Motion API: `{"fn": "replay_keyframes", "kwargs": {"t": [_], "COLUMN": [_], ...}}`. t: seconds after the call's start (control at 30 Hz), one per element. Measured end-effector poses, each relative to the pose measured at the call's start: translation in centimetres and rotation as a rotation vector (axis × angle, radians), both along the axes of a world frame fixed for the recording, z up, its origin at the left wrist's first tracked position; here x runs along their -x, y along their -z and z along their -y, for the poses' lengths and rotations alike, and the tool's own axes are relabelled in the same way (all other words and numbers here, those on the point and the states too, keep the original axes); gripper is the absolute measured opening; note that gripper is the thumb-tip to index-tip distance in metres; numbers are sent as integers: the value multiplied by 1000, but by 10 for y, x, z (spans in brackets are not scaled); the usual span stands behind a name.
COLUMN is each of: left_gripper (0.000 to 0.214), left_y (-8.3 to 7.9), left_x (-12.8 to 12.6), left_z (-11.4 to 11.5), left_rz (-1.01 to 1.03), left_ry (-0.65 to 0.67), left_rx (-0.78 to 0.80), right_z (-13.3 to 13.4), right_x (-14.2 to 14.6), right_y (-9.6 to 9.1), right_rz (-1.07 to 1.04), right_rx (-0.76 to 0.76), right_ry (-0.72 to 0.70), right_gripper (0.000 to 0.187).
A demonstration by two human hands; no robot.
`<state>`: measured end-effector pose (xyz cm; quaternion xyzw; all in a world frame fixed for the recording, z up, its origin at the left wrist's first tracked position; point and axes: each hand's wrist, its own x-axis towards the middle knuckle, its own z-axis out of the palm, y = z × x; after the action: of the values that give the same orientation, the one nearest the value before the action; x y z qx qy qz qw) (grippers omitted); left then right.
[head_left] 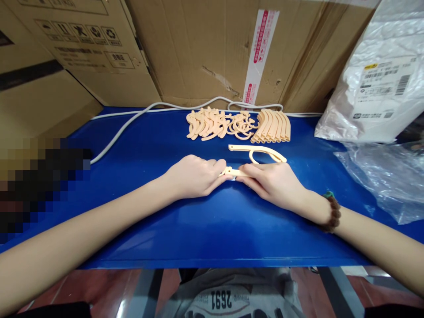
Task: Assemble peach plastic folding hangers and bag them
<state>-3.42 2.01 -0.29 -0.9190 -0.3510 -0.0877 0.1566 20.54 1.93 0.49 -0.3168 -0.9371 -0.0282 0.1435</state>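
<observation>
My left hand (205,177) is closed, thumb and fingers pinching the end of a cream plastic hanger part (235,172). The other end of that part is gripped by my right hand (273,182), also closed. A small round hole shows near the joint between the two hands; most of the part is hidden by fingers. Just beyond my right hand lies a slightly curved cream hanger arm (261,149), with a hook (251,156) under it, partly covered by the hand.
Behind are a loose heap of curved hanger arms (207,123), a pile of hooks (242,126) and a neat row of arms (273,126). A white cable (124,128) runs along the blue table (212,238). Cardboard boxes (205,48), a white parcel bag (371,79) and clear plastic (387,176) surround it.
</observation>
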Motion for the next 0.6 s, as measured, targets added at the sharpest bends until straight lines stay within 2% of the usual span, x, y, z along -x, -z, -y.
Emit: {"fn": "replay_keyframes", "kwargs": {"t": [0.27,0.6], "left_gripper": [37,38], "left_y": [-6,-14], "left_x": [2,-4], "left_z": [1,2], "left_rz": [55,-24], "left_ry": [34,-111], "left_rx": [80,267], "right_z": [1,0], "right_x": [0,-1], "right_y": [1,0], "right_rz": [-14,17], "right_rx": [-78,-89], "right_ry": [-26,1], "right_gripper": [39,43]}}
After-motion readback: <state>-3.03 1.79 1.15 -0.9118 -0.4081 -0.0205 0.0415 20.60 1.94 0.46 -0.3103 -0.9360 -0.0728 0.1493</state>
